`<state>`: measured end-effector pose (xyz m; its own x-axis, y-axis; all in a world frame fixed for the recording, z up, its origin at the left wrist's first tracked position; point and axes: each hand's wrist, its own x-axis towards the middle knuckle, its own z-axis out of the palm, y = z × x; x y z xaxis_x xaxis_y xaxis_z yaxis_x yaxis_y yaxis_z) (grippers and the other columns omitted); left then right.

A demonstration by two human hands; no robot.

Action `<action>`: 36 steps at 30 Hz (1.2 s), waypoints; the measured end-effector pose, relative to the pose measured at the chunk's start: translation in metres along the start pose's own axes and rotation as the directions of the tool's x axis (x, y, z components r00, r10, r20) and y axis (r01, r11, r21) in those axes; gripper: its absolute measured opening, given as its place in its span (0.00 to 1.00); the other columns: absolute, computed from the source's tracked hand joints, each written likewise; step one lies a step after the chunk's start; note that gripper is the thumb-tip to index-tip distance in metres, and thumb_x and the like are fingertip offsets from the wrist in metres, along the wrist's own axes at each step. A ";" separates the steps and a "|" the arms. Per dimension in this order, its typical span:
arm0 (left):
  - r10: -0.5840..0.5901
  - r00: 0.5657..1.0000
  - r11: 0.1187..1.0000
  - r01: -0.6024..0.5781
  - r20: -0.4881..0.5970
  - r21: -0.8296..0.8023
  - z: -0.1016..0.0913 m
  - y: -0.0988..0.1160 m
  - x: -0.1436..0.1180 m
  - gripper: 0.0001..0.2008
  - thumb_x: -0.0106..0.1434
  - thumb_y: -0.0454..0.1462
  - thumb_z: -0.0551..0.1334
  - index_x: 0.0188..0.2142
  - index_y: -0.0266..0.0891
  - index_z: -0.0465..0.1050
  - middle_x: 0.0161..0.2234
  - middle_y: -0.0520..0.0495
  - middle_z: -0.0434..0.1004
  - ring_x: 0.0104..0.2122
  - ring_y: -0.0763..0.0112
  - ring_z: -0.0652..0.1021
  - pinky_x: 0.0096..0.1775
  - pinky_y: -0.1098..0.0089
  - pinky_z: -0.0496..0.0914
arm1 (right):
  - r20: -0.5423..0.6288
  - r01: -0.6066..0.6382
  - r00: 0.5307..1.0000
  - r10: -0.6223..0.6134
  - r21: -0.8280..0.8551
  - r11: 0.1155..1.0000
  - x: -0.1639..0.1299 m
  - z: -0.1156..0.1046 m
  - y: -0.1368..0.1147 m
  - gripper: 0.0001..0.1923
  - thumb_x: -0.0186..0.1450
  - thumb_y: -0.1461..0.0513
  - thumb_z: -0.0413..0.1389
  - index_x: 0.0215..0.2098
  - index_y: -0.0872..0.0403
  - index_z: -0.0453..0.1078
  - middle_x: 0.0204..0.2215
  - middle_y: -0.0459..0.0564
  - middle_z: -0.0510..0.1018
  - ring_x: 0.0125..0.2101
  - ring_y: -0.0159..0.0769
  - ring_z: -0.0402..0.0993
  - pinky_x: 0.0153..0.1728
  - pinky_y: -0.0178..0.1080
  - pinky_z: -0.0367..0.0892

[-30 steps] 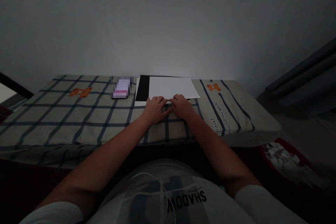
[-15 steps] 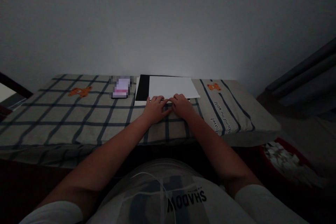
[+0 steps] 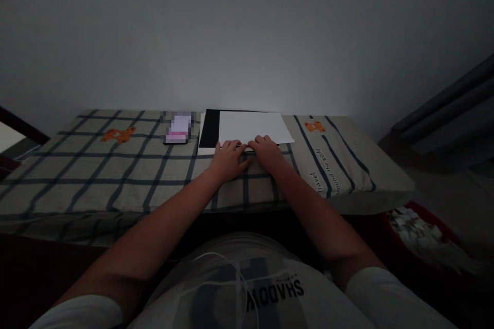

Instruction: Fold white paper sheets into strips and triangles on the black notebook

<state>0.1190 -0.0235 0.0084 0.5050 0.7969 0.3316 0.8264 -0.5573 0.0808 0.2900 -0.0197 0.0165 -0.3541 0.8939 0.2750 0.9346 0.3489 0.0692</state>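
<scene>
The paper (image 3: 252, 127) lies flat on a black sheet (image 3: 209, 129), with a lower white sheet (image 3: 206, 151) showing along the left and near edges, all on the checked cloth (image 3: 162, 169) by the wall (image 3: 247, 46). The left hand (image 3: 230, 161) and right hand (image 3: 267, 154) are palm down at the paper's near edge, fingers bent and index tips almost meeting, the left thumb reaching out toward the right hand. Neither is spread wide nor balled up; whether the fingertips pinch the edge or merely rest on it, I cannot tell. As for progress, the laying-out looks done: the sheets are stacked and both hands are in place. The paper's visible face shows no crease, cut or mark, so this reads as an early stage, with any change to it not yet made; the part under the fingers is hidden. The phone (image 3: 179, 129) lies to the left, apart from the hands.
</scene>
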 end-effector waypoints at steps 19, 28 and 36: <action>-0.002 1.000 1.000 0.002 -0.007 -0.005 0.002 -0.001 -0.002 0.25 0.65 0.52 0.52 0.58 0.47 0.63 0.56 0.41 0.66 0.55 0.52 0.64 0.56 0.46 0.54 | -0.002 -0.038 0.999 0.038 0.030 0.999 -0.003 0.003 0.008 0.13 0.70 0.64 0.46 0.47 0.51 0.70 0.42 0.54 0.73 0.43 0.42 0.63 0.37 0.39 0.59; -0.003 1.000 1.000 0.003 -0.020 0.002 0.002 0.000 -0.002 0.25 0.65 0.52 0.52 0.56 0.42 0.63 0.56 0.40 0.66 0.55 0.53 0.65 0.56 0.49 0.55 | 0.043 -0.168 0.985 0.168 0.018 0.986 -0.005 0.000 0.011 0.13 0.70 0.67 0.44 0.44 0.55 0.70 0.43 0.54 0.72 0.46 0.39 0.63 0.41 0.37 0.62; -0.022 0.999 1.000 0.023 -0.049 0.021 0.001 0.001 -0.004 0.23 0.65 0.51 0.54 0.52 0.40 0.65 0.54 0.38 0.68 0.53 0.52 0.66 0.56 0.46 0.55 | -0.007 -0.101 0.995 0.101 0.005 0.995 -0.006 0.002 0.010 0.14 0.71 0.64 0.42 0.41 0.57 0.70 0.42 0.55 0.72 0.45 0.39 0.63 0.43 0.37 0.61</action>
<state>0.1182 -0.0265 0.0062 0.4736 0.7968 0.3752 0.8429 -0.5336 0.0692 0.3011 -0.0207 0.0138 -0.2575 0.9227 0.2869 0.9654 0.2581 0.0364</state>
